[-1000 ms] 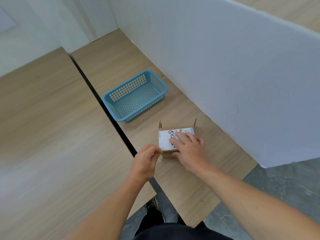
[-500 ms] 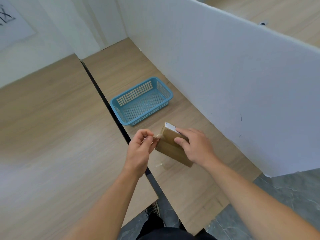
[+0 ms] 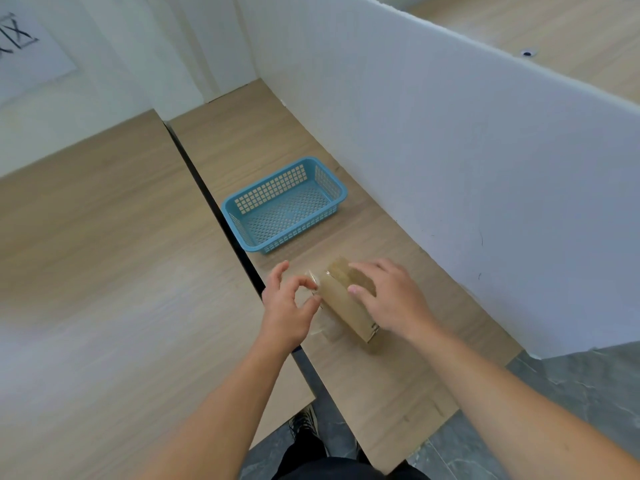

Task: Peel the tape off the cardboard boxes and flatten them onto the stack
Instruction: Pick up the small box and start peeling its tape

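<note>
Logging 1 cardboard box (image 3: 341,303): plain brown, tilted. I see R hand (image 3: 394,299) gripping its top; L hand (image 3: 287,308) pinching prob. clear tape (image 3: 312,276), blurry.

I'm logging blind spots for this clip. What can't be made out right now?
Head view:
- Blurred, clear tape pinched by left hand: length unclear.
- Top of cardboard box: covered by right hand.
- Printed wall sign: cut by left edge.
- The stack: out of frame.
</note>
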